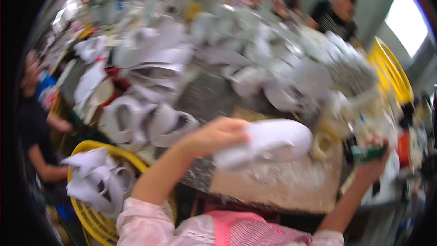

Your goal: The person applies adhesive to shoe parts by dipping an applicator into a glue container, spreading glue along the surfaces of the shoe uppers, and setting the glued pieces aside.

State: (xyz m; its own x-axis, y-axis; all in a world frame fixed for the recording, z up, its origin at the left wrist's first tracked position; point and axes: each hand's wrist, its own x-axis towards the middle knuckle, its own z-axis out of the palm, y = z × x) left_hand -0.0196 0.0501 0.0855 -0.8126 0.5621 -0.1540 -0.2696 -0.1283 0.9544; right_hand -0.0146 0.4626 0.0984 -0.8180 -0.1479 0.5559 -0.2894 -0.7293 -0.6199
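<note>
That white shoe (pixel 284 137), pinched at one end by the left hand (pixel 223 133), could slip onto the cardboard (pixel 239 181), beside which the right hand (pixel 373 168) clasps a green thing (pixel 365 155).

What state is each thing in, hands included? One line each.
Left hand: closed on one end of the white curved piece
White curved piece: held, apparently above the cardboard sheet
Right hand: closed around a green object, too blurred to identify
Cardboard sheet: flat, whitish patches on top
Lower-left yellow basket: loaded with white pieces
Right-side yellow basket: tilted; contents unclear
</note>
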